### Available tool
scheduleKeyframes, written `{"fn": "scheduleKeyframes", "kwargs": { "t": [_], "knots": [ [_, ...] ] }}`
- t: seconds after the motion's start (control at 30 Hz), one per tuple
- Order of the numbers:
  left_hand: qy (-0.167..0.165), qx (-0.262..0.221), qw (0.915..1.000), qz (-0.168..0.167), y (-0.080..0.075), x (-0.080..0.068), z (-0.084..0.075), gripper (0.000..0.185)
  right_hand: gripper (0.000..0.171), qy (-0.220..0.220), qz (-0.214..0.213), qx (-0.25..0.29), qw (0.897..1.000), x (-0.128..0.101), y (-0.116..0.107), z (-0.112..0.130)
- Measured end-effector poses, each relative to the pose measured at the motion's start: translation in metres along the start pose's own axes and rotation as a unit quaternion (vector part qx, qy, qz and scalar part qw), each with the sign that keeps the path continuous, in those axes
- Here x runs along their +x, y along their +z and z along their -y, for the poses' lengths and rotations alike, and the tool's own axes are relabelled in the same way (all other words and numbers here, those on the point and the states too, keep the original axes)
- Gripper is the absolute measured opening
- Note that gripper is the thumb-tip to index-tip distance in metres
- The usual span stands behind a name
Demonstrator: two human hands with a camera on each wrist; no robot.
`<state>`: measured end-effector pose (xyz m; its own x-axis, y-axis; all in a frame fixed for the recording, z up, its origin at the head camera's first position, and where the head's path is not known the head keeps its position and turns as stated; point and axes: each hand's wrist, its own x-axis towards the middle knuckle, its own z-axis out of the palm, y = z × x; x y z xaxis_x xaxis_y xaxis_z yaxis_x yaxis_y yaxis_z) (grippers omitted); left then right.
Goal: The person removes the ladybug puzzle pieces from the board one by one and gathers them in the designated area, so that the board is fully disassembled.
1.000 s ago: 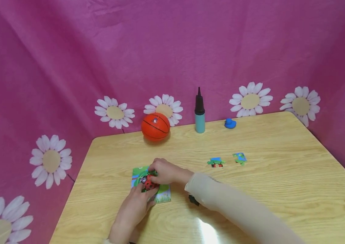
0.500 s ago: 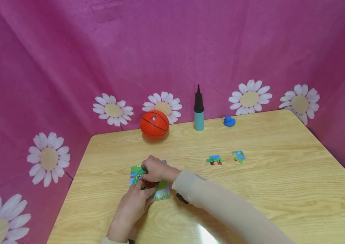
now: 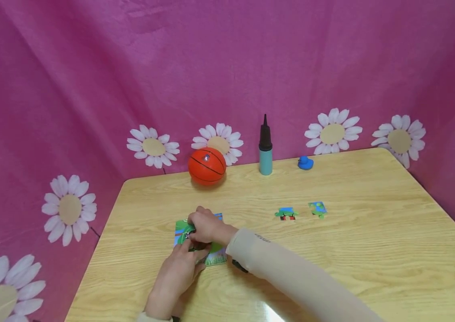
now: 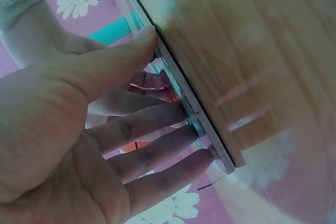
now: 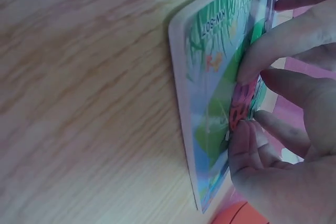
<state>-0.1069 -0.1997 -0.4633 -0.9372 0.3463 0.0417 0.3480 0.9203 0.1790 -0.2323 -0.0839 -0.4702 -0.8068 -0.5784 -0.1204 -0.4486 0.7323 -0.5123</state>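
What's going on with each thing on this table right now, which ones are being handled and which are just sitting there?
Puzzle board: flat on the table, both hands on it.
Ladybird piece: on the board, pinched by the right hand.
Left hand: fingers straight, pressing the board.
Two loose puzzle pieces: flat, apart, untouched.
Basketball: resting at the back edge.
Pump: standing upright.
Blue duck: upright, untouched.

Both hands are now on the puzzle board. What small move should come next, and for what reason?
Probably press the red ladybird piece flat into the puzzle board. The right hand pinches this piece against the board's picture, and the left hand has straight fingers on the board, steadying it on the table. Whether the piece is fully seated cannot be told.
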Motion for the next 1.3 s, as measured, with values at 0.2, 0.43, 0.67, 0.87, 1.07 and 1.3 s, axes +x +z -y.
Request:
{"fn": "scheduleKeyframes", "kwargs": {
  "t": [0.2, 0.43, 0.67, 0.87, 1.07, 1.3],
  "knots": [
    [-0.002, -0.008, 0.9999, 0.006, 0.000, 0.000, 0.000, 0.041, 0.040, 0.017, 0.002, 0.053, 0.998, -0.001, 0.000, -0.003],
    [-0.002, -0.006, 0.9999, 0.011, 0.000, 0.001, -0.001, 0.041, 0.040, -0.003, -0.026, 0.083, 0.996, 0.000, 0.004, -0.009],
    [0.009, 0.006, 0.9999, 0.000, -0.004, 0.003, 0.001, 0.042, 0.024, -0.017, -0.093, 0.158, 0.983, 0.002, 0.006, -0.012],
    [0.000, -0.002, 0.9999, 0.015, -0.005, 0.003, 0.001, 0.042, 0.016, -0.039, -0.116, 0.203, 0.971, 0.000, 0.003, -0.018],
    [0.002, 0.000, 0.9999, 0.013, -0.003, 0.004, 0.001, 0.041, 0.017, -0.047, -0.090, 0.212, 0.972, -0.006, -0.006, -0.033],
    [-0.004, -0.010, 0.9999, 0.013, -0.005, 0.004, 0.002, 0.039, 0.010, -0.033, -0.064, 0.230, 0.970, -0.019, -0.028, -0.059]
  ]
}}
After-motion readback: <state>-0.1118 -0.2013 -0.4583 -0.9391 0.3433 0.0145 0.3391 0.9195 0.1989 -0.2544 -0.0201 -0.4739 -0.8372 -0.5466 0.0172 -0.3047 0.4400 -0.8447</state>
